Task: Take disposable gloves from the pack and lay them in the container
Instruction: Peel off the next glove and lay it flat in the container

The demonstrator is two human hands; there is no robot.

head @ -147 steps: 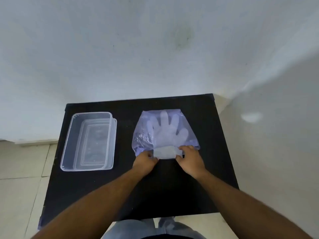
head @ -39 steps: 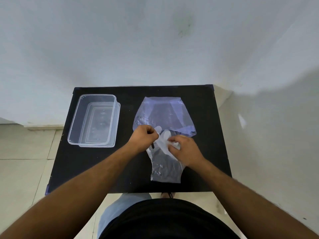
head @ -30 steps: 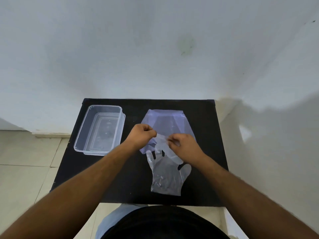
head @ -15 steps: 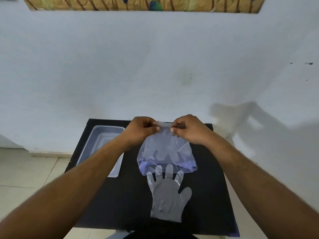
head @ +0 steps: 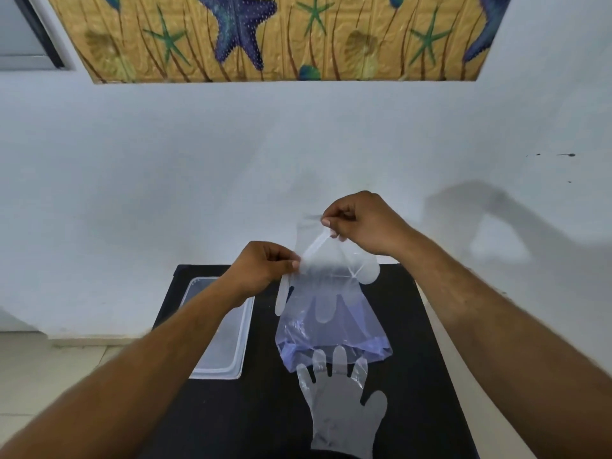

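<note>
Near the centre of the frame, both hands were raised above the black table [head: 414,359], each pinching thin clear plastic. The left hand [head: 261,270] sat lower and to the left, its thumb and fingers pressed together on the upper edge of the bluish pack [head: 331,332], which hung down from that grip with its lower end bunched just above the table. The right hand [head: 364,226] was higher and further right, fingers closed tight on the cuff of a clear glove [head: 344,260]. This glove was partly out of the pack: its thumb stuck out to the right at [head: 369,273], 1 finger drooped past the pack's left edge, and other fingers showed through the film.

A second glove [head: 341,412] lay flat on the table in the lower centre of the frame, fingers pointing up the frame, their tips touching or overlapping the pack's lower edge.

The clear container [head: 231,352] stood on the table at centre left, beside the pack but apart from it, partly hidden by the left forearm. No glove could be seen in the visible part of it.

A white wall [head: 165,177] filled the middle of the frame, with a starfish mural [head: 245,31] along the top.
</note>
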